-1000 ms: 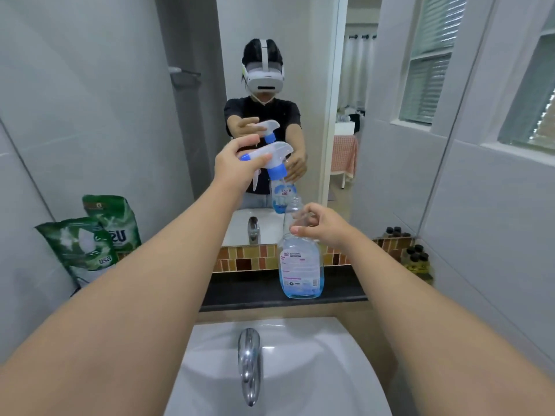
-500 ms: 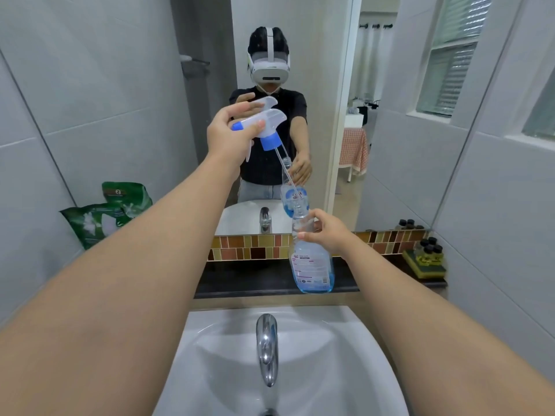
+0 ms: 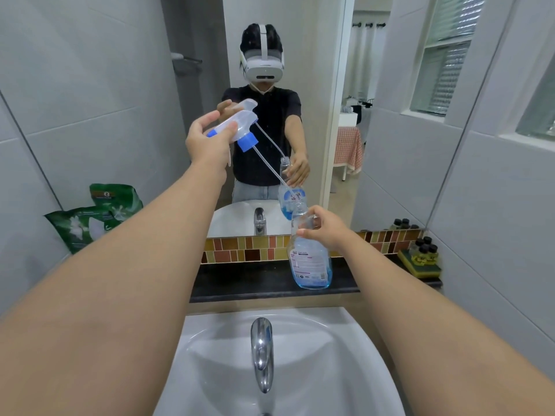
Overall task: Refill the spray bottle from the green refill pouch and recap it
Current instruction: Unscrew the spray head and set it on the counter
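Note:
The clear spray bottle (image 3: 310, 262), with a little blue liquid at its bottom, stands on the dark ledge (image 3: 240, 283) behind the sink. My right hand (image 3: 326, 228) grips its neck. My left hand (image 3: 210, 139) holds the white and blue trigger head (image 3: 240, 127) up and to the left, tilted. Its thin dip tube (image 3: 270, 166) slants down, the tip right at the bottle's open mouth. The green refill pouch (image 3: 81, 226) leans against the left wall on the ledge, apart from both hands.
A white sink (image 3: 345, 355) with a chrome tap (image 3: 262, 352) lies below my arms. A mirror (image 3: 300, 70) shows a person in a headset. Several small dark-capped bottles on a yellow sponge (image 3: 420, 256) sit at the ledge's right end. Tiled walls close in on both sides.
My left hand has lifted the trigger head off the bottle, up and to the left, drawing the dip tube almost out. My right hand has stayed on the bottle's neck.

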